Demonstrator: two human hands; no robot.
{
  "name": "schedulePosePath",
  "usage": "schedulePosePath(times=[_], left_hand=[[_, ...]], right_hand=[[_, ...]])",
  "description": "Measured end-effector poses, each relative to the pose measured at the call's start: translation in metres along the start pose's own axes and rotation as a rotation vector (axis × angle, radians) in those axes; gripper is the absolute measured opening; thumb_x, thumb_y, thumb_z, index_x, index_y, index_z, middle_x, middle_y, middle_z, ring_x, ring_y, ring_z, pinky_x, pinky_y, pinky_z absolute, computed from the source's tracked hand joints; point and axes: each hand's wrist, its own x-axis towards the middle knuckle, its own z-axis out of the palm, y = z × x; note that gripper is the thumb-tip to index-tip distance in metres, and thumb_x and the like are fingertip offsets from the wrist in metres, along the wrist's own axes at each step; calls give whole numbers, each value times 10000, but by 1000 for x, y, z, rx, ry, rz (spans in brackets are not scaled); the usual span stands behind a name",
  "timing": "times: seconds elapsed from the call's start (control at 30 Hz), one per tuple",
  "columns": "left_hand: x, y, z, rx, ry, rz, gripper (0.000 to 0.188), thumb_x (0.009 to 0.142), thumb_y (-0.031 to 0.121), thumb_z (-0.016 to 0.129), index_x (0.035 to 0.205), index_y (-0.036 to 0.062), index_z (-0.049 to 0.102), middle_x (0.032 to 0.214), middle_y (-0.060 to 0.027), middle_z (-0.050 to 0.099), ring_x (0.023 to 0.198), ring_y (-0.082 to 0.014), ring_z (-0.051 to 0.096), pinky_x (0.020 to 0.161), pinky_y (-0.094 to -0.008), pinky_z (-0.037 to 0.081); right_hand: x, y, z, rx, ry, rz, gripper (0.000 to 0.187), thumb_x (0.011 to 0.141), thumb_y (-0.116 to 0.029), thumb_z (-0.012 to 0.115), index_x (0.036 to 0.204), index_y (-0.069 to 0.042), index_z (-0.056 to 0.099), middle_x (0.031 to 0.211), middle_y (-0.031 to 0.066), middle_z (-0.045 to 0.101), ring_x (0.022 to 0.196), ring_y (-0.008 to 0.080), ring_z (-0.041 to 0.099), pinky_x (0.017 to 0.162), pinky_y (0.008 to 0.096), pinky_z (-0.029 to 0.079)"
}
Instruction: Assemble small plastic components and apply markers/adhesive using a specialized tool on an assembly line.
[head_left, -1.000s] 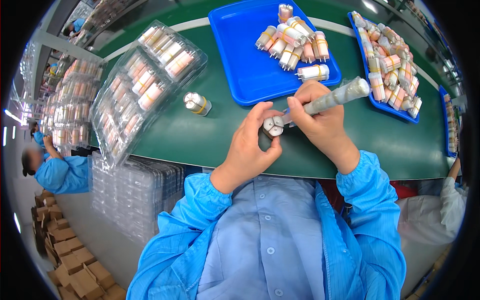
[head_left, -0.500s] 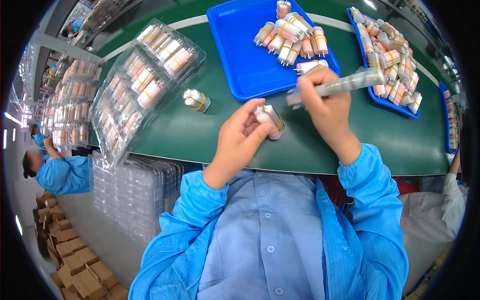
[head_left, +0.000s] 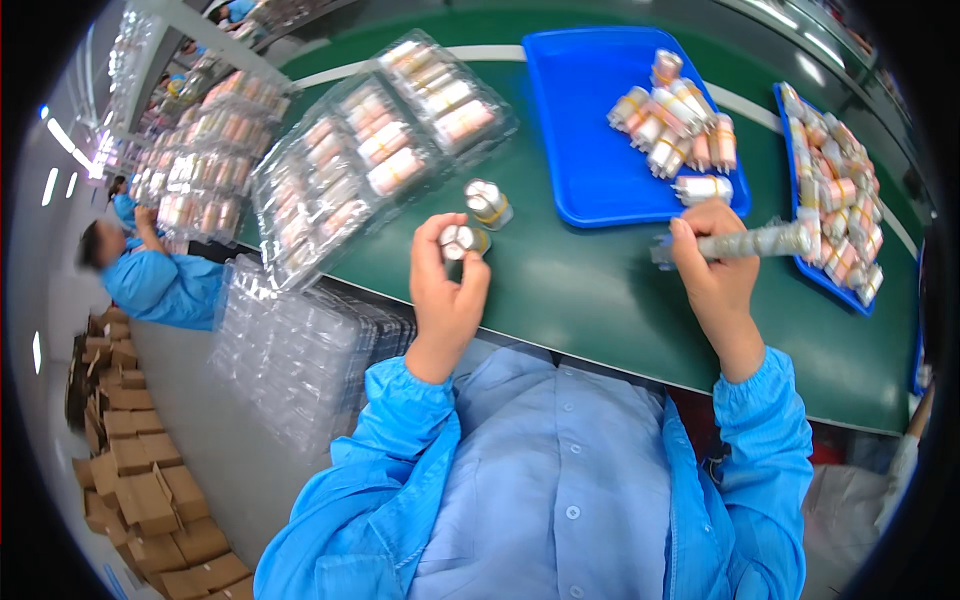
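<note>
Around you is a workroom, with brown cardboard boxes (head_left: 140, 460) along the floor at left and a co-worker in a blue smock (head_left: 170, 285) beyond the table's left end. Your green tabletop (head_left: 570, 300) carries a clear partitioned tray (head_left: 428, 140) with pink and white pieces, a blue tray (head_left: 575, 120) of banded bundles and, farther right, a fuller blue tray (head_left: 838, 289). Your left hand (head_left: 443, 295) pinches a small bundle (head_left: 460, 242) between thumb and fingers, its white segmented end upward, just beside a standing bundle (head_left: 489, 204); whether the two touch, you cannot tell. Your right hand (head_left: 720, 275) is closed round a blurred pale tubular tool (head_left: 765, 242), well apart from them. The step in hand looks like positioning that pinched piece next to its neighbour; the next move seems to call for a steady, light grip that leaves the neighbour upright.
</note>
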Motion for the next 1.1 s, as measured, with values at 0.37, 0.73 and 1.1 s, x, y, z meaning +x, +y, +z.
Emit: schedulePosePath(times=[0.37, 0.73, 1.1], left_hand=[[39, 7, 4, -37, -16, -120, 428, 869, 36, 749, 1278, 66, 625, 1158, -81, 659, 1064, -194, 642, 886, -313, 522], [186, -23, -113, 833, -7, 296, 371, 847, 84, 709, 1215, 96, 655, 1076, -162, 641, 959, -360, 647, 839, -419, 529], [277, -76, -107, 1089, -37, 345, 362, 932, 274, 652, 1225, 61, 654, 1063, -196, 684, 1005, -400, 632, 892, -489, 496]], right_hand=[[-6, 10, 1, -28, -79, 84, 185, 870, 5, 693, 754, -22, 552, 726, 55, 551, 661, 154, 522, 612, 308, 411], [-6, 7, 1, -44, -103, 90, 177, 870, 6, 692, 765, -23, 553, 729, 68, 562, 657, 170, 529, 600, 320, 408], [-3, 9, 1, -85, -107, -33, 176, 854, 0, 720, 763, -28, 573, 705, 71, 567, 630, 186, 548, 565, 328, 420]])
